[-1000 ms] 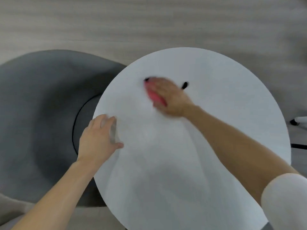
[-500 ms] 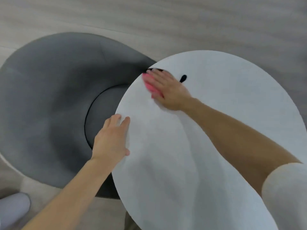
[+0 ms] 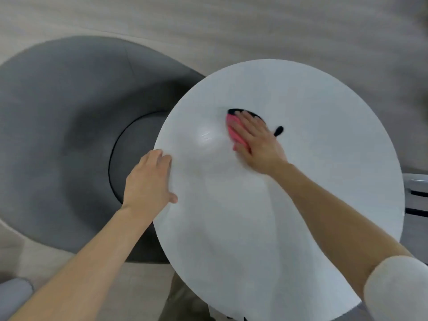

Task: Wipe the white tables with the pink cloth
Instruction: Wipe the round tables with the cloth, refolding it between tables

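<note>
The pink cloth (image 3: 235,132) lies on the round white counter (image 3: 335,140), pinned flat under the right hand (image 3: 257,141). Only a narrow strip of it shows, along the side of that hand that faces the left hand (image 3: 148,181): a bright, saturated pink, bunched into a soft fold, with its edges smeared by motion blur. The rest is hidden beneath the palm and fingers.

The right hand is spread open, its fingers straight and close together, pressing down on the cloth without curling round it. At its fingertips a thin black arc (image 3: 238,110) marks the white surface, and a short black streak (image 3: 278,130) sits just beside the hand, on the side away from the left hand. Between the two hands a pale glossy patch (image 3: 207,135) catches the light on the counter.

The left hand is also open and holds nothing. It rests on the counter's rim, fingers extended along the edge and the thumb lying on the top surface.

A white sleeve (image 3: 398,293) covers the right upper arm, which crosses the counter. Beyond the left hand, lower than the counter, stands a large rounded grey seat (image 3: 58,126) on a pale wood-grain floor (image 3: 231,26).
</note>
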The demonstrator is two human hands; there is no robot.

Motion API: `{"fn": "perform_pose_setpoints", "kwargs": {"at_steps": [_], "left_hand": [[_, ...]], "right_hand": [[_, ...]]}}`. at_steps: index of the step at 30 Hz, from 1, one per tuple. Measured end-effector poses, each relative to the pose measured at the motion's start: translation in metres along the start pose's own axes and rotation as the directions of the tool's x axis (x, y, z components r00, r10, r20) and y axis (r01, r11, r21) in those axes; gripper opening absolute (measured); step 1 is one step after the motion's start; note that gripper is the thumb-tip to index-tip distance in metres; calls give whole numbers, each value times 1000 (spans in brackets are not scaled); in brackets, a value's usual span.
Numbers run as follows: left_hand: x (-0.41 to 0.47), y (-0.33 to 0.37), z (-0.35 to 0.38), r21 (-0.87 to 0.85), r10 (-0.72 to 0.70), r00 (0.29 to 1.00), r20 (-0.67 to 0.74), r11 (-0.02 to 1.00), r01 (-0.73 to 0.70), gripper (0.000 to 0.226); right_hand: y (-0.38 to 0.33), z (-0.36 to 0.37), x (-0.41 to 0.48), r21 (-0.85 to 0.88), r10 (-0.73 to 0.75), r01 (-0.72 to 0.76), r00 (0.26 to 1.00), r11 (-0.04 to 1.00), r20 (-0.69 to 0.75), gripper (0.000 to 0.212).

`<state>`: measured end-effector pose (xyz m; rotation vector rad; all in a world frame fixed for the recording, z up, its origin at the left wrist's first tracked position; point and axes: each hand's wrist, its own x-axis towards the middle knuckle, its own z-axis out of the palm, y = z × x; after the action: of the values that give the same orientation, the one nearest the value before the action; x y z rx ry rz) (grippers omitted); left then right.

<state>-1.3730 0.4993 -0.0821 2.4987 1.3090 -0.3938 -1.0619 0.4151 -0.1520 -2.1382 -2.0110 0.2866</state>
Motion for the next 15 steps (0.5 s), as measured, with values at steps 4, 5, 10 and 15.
{"fn": "perform_pose_setpoints", "kwargs": {"at_steps": [4, 5, 10, 15], "left_hand": [[-6, -13, 2, -93, 32, 999, -15, 995, -33, 79], [-13, -20, 3, -106, 20, 999, -28, 994, -23, 69], [-59, -70, 12, -11, -74, 997, -28, 997, 74, 58], [-82, -102, 19, 57, -167, 984, -59, 984, 170, 44]], "right_hand": [[56, -16, -30, 72, 691, -688, 712, 722, -128, 74], [42, -10, -20, 91, 764, -761, 627, 642, -151, 75], [-101, 27, 71, 28, 571, -573, 809, 819, -144, 71], [-241, 61, 47, 2, 107, -107, 993, 994, -51, 67]]}}
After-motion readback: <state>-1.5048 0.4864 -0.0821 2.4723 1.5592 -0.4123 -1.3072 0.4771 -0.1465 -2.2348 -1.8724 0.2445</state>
